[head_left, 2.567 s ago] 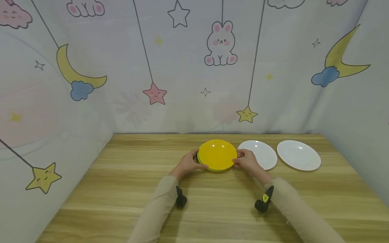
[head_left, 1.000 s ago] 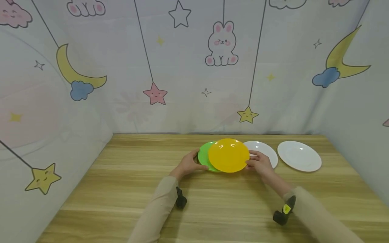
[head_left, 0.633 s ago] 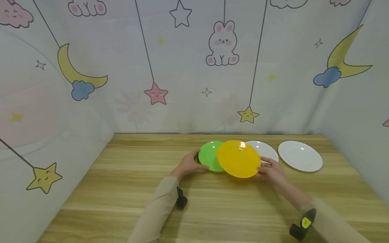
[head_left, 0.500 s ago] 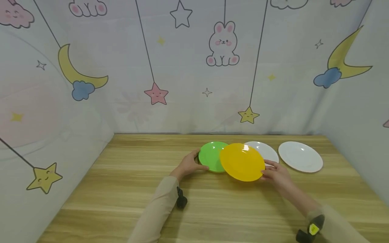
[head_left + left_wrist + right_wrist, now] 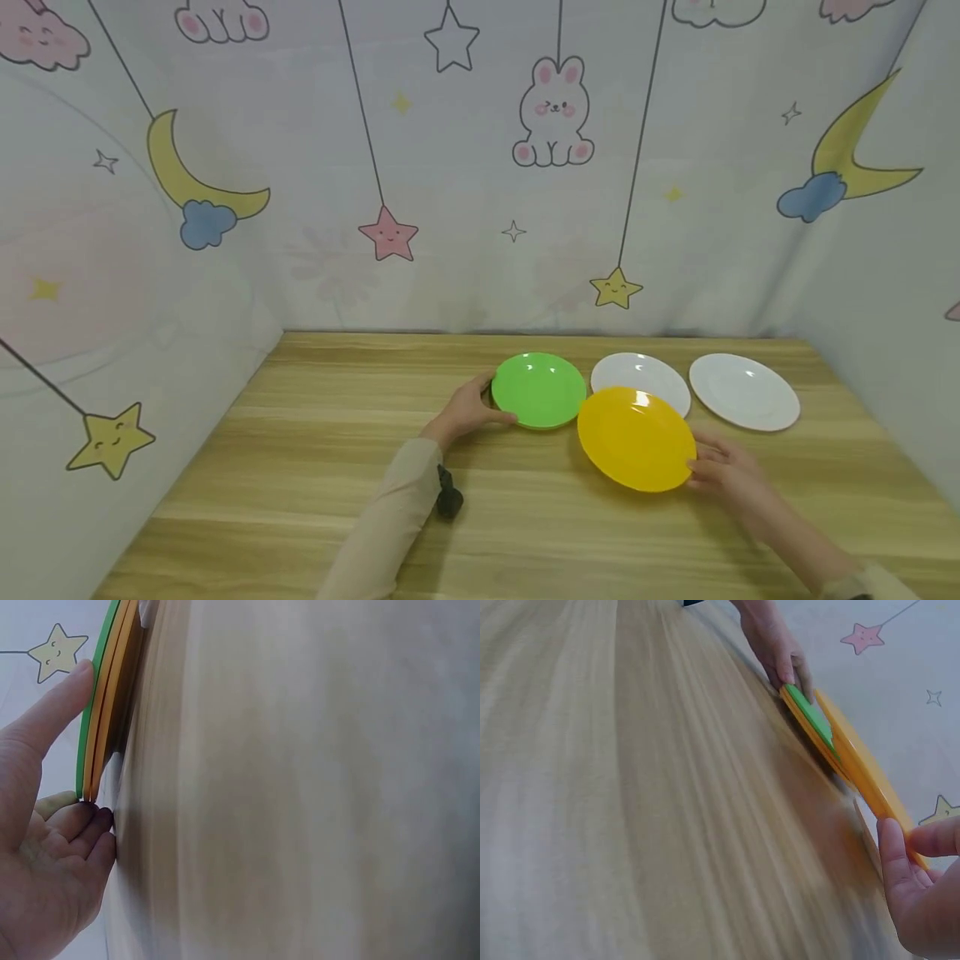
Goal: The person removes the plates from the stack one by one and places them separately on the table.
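Note:
My right hand point(image 5: 731, 475) pinches the right rim of a yellow-orange plate point(image 5: 637, 440), thumb above and fingers underneath. That plate hangs tilted over the table, in front of a white plate point(image 5: 641, 379). A green plate point(image 5: 538, 390) tops a small stack at the middle back; in the left wrist view, orange rims point(image 5: 105, 712) show beneath the green one. Around the stack's left edge, my left hand point(image 5: 468, 410) holds on, its thumb at the near rim and its fingers at the far side. The right wrist view shows the held plate point(image 5: 866, 769) edge-on.
Another white plate point(image 5: 744, 392) lies farther right on the wooden table point(image 5: 330, 467). The first white plate is partly covered by the held one. A wall hanging with printed stars and a rabbit closes off the back and sides.
The yellow-orange plate has been lifted off the stack and carried right and nearer by my right hand, uncovering the green plate. My left hand has stayed at the stack.

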A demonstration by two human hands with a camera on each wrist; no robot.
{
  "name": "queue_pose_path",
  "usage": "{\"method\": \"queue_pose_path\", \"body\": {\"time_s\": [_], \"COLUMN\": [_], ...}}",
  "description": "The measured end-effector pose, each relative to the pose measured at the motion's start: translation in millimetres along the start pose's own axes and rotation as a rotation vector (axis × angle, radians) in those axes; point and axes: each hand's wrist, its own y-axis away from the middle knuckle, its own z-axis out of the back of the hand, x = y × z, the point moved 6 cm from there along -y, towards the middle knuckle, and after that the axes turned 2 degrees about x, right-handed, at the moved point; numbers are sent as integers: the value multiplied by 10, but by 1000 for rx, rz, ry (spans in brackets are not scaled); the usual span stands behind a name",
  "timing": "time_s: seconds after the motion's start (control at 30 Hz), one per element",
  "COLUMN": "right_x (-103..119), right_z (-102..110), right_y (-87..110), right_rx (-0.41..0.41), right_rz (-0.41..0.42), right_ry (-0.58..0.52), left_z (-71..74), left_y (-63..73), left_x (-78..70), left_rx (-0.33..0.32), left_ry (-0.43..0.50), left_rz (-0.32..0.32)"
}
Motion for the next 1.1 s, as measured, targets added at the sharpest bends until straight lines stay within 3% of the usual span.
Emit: {"method": "queue_pose_path", "body": {"time_s": [0.33,1.1], "right_x": [-175,-356], "right_z": [113,153], "right_y": [212,359], "right_rx": [-34,-32], "right_rz": [-67,-131], "right_ry": [41,27], "left_z": [1,13], "left_y": [-1,-3], "left_x": [-9,12], "left_rx": [0,-4], "left_ry": [-10,-16], "left_rz": [-3,-42]}}
